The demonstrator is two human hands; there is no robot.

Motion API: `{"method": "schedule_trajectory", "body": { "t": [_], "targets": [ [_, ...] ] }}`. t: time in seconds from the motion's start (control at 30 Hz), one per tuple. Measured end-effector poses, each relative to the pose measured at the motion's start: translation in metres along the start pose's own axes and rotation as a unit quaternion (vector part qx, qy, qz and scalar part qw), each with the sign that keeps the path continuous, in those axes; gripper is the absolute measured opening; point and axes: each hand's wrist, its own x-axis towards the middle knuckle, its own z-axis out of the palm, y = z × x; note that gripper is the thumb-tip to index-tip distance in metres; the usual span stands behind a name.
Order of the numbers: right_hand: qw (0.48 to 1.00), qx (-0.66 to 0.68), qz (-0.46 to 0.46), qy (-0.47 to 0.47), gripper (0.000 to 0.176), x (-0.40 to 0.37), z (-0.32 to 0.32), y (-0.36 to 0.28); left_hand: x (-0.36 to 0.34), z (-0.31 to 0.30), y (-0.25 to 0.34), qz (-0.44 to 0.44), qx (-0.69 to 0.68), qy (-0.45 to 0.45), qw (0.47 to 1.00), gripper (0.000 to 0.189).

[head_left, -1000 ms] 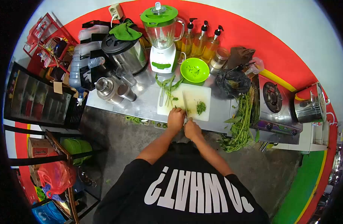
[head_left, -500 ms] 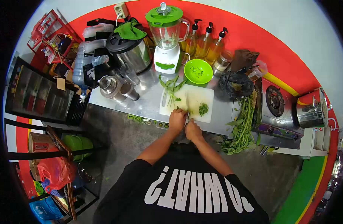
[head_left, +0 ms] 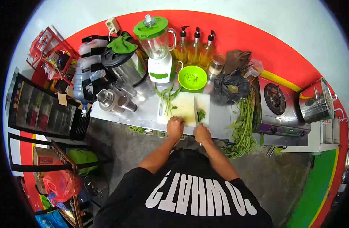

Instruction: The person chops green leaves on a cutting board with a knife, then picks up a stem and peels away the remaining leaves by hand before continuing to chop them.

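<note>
My right hand is closed round the handle of a knife, whose blade points away from me over the right half of the white cutting board. Against the blade's right side lies a small heap of chopped greens. My left hand rests closed at the board's near edge, left of the knife; whatever its fingers hold is too hidden to make out. Leafy stems lie on the board's left part. Beyond the board stands a green bowl with cut green pieces inside.
A blender, oil bottles and a jar line the back. Metal cups stand left on the steel table. To the right are a black bag, long green stalks and a stove.
The knife and my right hand have moved right across the board, beside the chopped heap. My left hand is now farther from the knife. The whole view has shifted slightly.
</note>
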Motion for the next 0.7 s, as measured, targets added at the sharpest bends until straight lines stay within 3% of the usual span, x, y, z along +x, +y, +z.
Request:
{"method": "schedule_trajectory", "body": {
  "t": [0.27,0.4,0.47,0.7],
  "targets": [
    [0.995,0.027,-0.089,0.022,0.04,-0.012,-0.012,0.01,0.016,0.011,0.005,-0.011,0.008,-0.021,1.0,0.009],
    [0.995,0.012,-0.095,0.0,0.039,-0.021,-0.014,0.007,0.009,0.011,0.01,-0.024,0.057,0.003,0.998,0.008],
    [0.994,0.039,-0.098,0.04,0.039,-0.024,-0.009,0.004,0.006,0.014,0.01,0.003,0.067,0.026,0.997,0.007],
    [0.993,0.023,-0.109,0.023,0.037,-0.027,0.005,-0.014,0.003,0.012,0.013,0.028,0.119,0.006,0.993,0.012]
  ]
}}
